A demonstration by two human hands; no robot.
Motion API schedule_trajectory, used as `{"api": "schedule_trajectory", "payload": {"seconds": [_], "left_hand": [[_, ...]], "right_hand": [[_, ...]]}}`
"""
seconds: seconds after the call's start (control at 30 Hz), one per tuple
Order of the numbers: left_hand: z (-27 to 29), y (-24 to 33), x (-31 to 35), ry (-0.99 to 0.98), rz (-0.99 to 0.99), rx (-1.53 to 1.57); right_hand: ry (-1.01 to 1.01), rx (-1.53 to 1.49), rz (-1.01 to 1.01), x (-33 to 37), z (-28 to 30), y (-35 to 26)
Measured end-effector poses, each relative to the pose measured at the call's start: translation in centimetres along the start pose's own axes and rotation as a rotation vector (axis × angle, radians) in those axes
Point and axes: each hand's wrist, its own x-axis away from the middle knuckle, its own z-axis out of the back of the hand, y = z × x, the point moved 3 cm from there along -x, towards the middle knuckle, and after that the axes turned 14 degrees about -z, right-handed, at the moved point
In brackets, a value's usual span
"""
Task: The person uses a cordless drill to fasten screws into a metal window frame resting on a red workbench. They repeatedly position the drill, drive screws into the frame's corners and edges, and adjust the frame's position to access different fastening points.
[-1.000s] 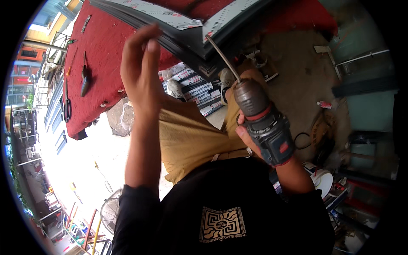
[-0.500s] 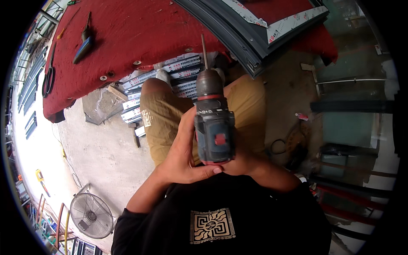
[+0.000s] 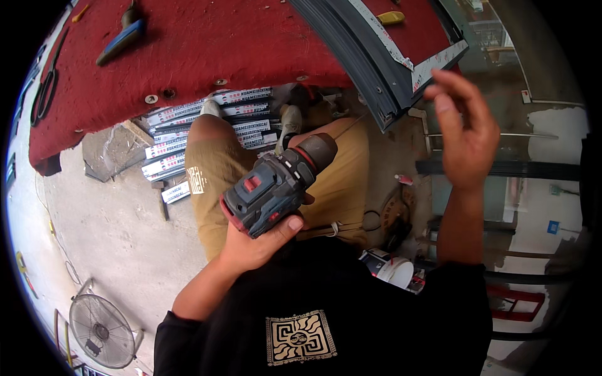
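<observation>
My left hand is wrapped round the grip of a cordless drill, dark blue-grey and black with red parts. The drill lies tilted over my lap, its long thin bit pointing up and to the right toward the corner of a dark grey metal frame. Raised at the right, my right hand holds nothing, its fingers apart and bent. It looks nearest to that frame corner, which overhangs the red-covered table; whether the fingertips touch it I cannot tell. White printed film sticks to the frame.
On the red-covered table lie a blue-headed brush, black scissors and a yellow-handled tool. Wrapped profiles are stacked beneath. A fan stands at lower left, a white bucket at my right.
My right hand has left the drill and risen to the right toward the frame corner. The drill, in my left hand, has swung from pointing straight ahead to pointing up and right.
</observation>
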Motion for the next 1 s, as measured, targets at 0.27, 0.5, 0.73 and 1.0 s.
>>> {"api": "schedule_trajectory", "payload": {"seconds": [0.27,0.5,0.73,1.0], "left_hand": [[-0.5,0.3,-2.3,-0.001,0.047,0.037],[-0.5,-0.1,-4.1,-0.067,-0.016,-0.032],[-0.4,0.2,-5.9,0.050,0.089,0.033],[1.1,-0.4,-7.0,-0.176,-0.288,-0.300]], "right_hand": [[-0.189,0.234,0.190,-8.3,-1.7,6.8],[-0.328,0.153,-0.025,-9.1,-3.8,7.8],[-0.319,0.195,0.006,-9.0,-3.9,7.4],[-0.282,0.208,-0.003,-9.0,-3.7,7.8]]}}
